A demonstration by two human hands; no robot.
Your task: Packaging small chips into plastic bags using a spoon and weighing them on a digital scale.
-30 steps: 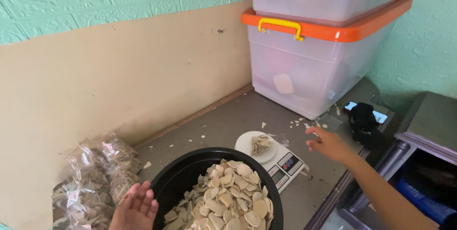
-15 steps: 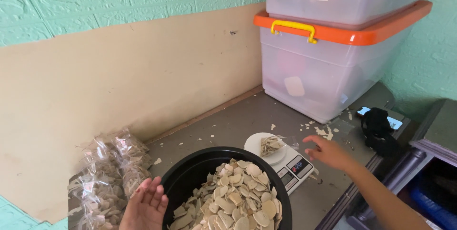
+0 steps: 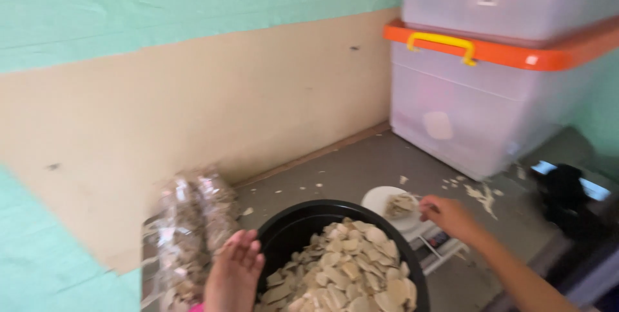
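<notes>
A black round basin (image 3: 293, 223) full of pale flat chips (image 3: 342, 276) sits at the bottom centre. My left hand (image 3: 233, 274) rests with fingers spread on the basin's left rim. My right hand (image 3: 448, 216) hovers at a small white dish (image 3: 382, 200) that stands on a kitchen scale (image 3: 437, 247); its fingers are pinched beside a little heap of chips (image 3: 400, 205) on the dish. Whether it holds a chip is not visible.
Clear bags of packed chips (image 3: 190, 231) lie left of the basin against the beige wall. Two stacked translucent storage bins (image 3: 490, 99) with an orange lid stand at the back right. Crumbs (image 3: 480, 192) dot the grey counter. A dark object (image 3: 567, 196) lies far right.
The view has swung down and left. My right hand moved left from beside the scale to the chips on the white dish. My left hand stays on the basin's rim.
</notes>
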